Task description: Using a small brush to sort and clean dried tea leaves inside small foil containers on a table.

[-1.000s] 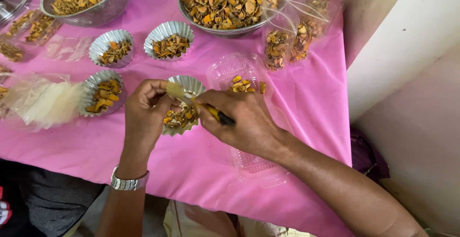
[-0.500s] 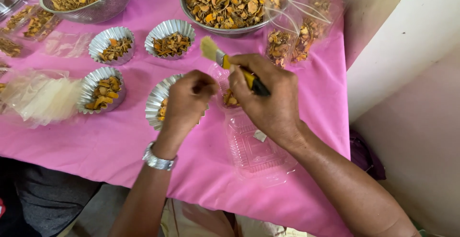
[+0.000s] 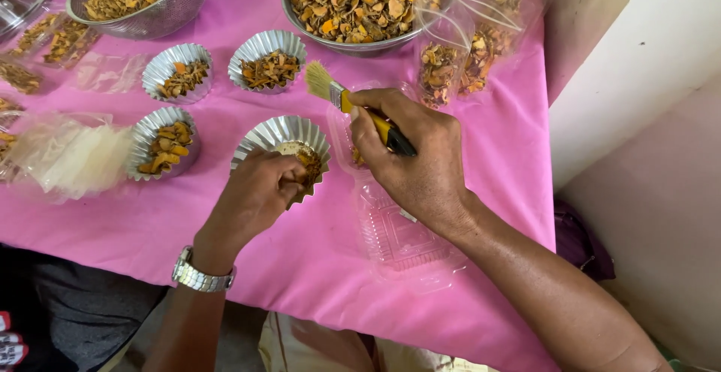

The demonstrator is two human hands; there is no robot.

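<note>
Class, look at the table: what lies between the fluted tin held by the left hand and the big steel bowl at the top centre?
In the head view, the bristles of the paintbrush held by the right hand, beside another filled fluted tin, on pink cloth.

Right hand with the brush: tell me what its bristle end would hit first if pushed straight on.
The right hand aims the brush up-left. Continuing that way, the bristles would probably first meet the fluted foil cup of orange pieces; depth is uncertain.

A small food-packing workplace: a pink-clothed table (image 3: 315, 267) crowded with steel bowls (image 3: 360, 41) of dried slices and fluted foil cups (image 3: 266, 45).
</note>
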